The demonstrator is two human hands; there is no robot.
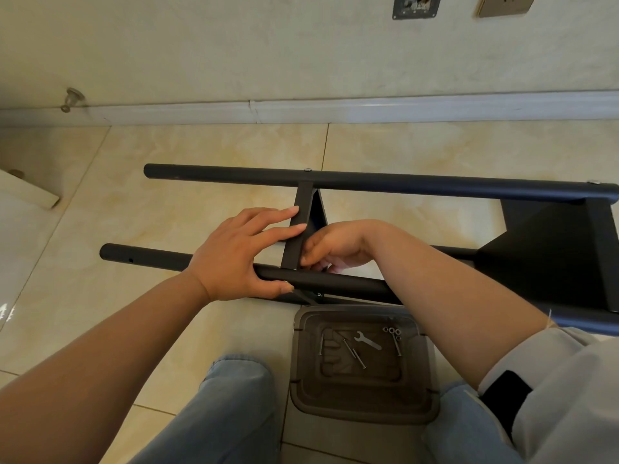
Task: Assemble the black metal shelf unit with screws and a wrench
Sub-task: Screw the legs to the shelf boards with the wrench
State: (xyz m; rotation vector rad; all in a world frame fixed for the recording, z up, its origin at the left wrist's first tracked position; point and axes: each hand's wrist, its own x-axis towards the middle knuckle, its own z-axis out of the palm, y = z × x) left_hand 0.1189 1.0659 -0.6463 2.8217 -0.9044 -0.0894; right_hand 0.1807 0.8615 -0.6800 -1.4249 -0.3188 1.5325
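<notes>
On glossy beige floor tiles (pixel 201 209) beside a pale wall (pixel 268 45) and white skirting (pixel 368 107), the black shelf unit (pixel 385 184) lies sideways. Left hand (pixel 234 259) rests spread on its near tube and crossbar; right hand (pixel 330 249) curls behind the crossbar, grip unclear. A grey tray (pixel 418 406) holds the wrench (pixel 366 339) and screws (pixel 355 354).

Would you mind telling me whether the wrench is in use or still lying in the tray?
Lying in the tray: the wrench rests flat among loose screws, with neither hand touching it.
</notes>
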